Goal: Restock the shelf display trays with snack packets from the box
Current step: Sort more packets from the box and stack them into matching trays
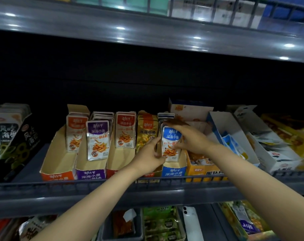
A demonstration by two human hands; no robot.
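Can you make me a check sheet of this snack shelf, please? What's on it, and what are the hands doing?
Surface: dark shelf with a front rail, trays side by side.
Job's things: blue packets stand in the blue tray; purple packet and gold packets in neighbouring trays.
Clutter: loose packets lie tumbled in the white tray.
Grippers: left hand and right hand both hold the blue packets.
Cables: nothing seen.
Surroundings: upper shelf above; white phone below.

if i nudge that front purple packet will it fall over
Probably tips easily: the purple packet stands thin and flat, bare tray floor in front. Likely light and bendy, being a small sealed pouch.
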